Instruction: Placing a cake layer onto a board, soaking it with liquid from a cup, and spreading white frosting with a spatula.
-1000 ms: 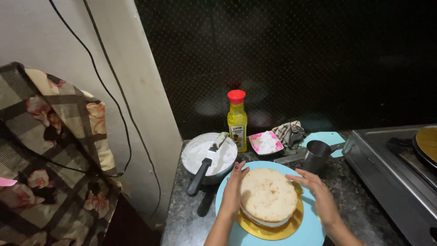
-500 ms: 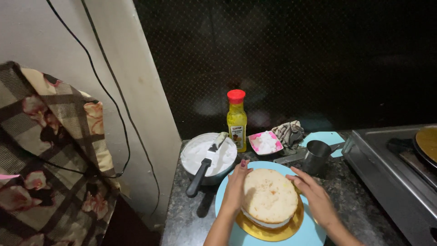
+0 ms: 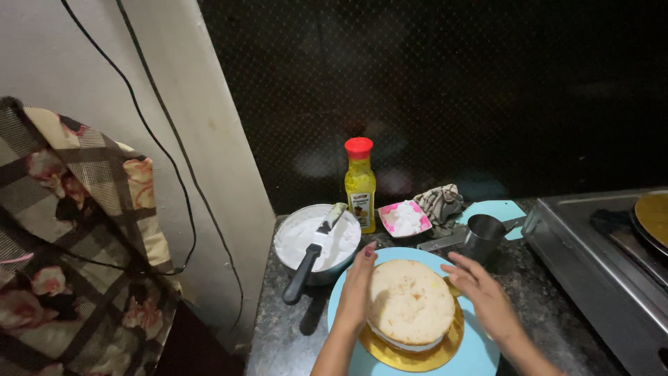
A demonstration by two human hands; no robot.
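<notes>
The left hand (image 3: 356, 289) lies flat against the left side of the round sponge cake (image 3: 410, 301), its fingers (image 3: 365, 257) straight and pressed together, touching the cake's edge rather than gripping it. The right hand (image 3: 487, 296) sits just beside the cake's right side, fingers (image 3: 463, 268) extended and slightly spread; whether they touch the cake cannot be told. Neither hand holds anything.

The cake sits on a gold cake board (image 3: 417, 348), which rests on a light blue turntable (image 3: 480, 358) near the front of the dark speckled desk (image 3: 278, 341).

Behind the left hand, close by, stands a pan of white cream (image 3: 306, 237) with a black-handled spatula (image 3: 309, 261) lying across it, handle reaching toward the desk's front. A yellow bottle with a red cap (image 3: 360, 184) stands behind, next to a small pink dish (image 3: 403, 219) and a crumpled cloth (image 3: 440, 203). A steel cup (image 3: 482, 237) stands just behind the right hand. A stove (image 3: 591, 257) borders the desk on the right. The left front corner of the desk has open room.
</notes>
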